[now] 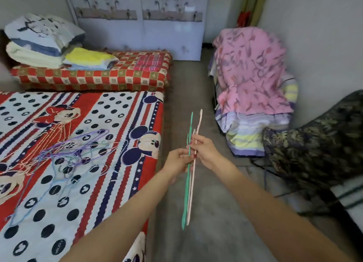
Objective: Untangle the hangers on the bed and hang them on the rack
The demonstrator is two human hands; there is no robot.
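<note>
Over the floor beside the bed I hold two thin hangers edge-on, a green hanger (189,173) and a pale pink hanger (192,175), close together and nearly upright. My left hand (177,159) pinches the green one at its middle. My right hand (204,150) pinches the pink one just beside it. A tangled pile of hangers (72,151), purple, blue, green and peach, lies on the patterned bed (82,183) to the left. I cannot make out a rack for certain.
A folded red checked mattress (94,77) with pillows and blankets lies behind the bed. A stand draped with a pink floral cloth (251,81) is at the right, and a dark leafy-patterned cloth (318,150) covers something nearer. Grey floor (212,212) runs between them.
</note>
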